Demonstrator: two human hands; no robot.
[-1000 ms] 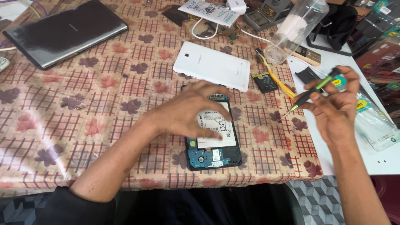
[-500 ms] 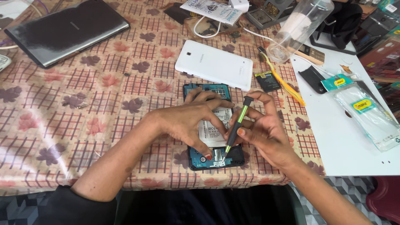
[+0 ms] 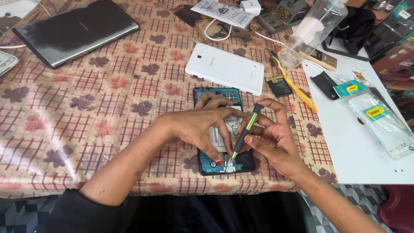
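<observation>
An opened tablet [image 3: 217, 129] with its back cover removed lies on the checked, leaf-patterned tablecloth [image 3: 86, 112], near the front edge of the table and just in front of a white back cover [image 3: 225, 68]. The left hand [image 3: 202, 127] lies flat over the middle of the tablet, fingers spread and pressing on it – it does not close around anything. The right hand [image 3: 274, 140] holds a small screwdriver [image 3: 243, 134] with a black and green handle, pinched between thumb and fingertips; the tool is tilted, and its tip touches the lower end of the tablet, close to the left fingertips. Farther away on the left is a dark closed laptop [image 3: 75, 32], and on the right a clear plastic bottle [image 3: 315, 30] lies tilted beside a white board [image 3: 362, 151].
</observation>
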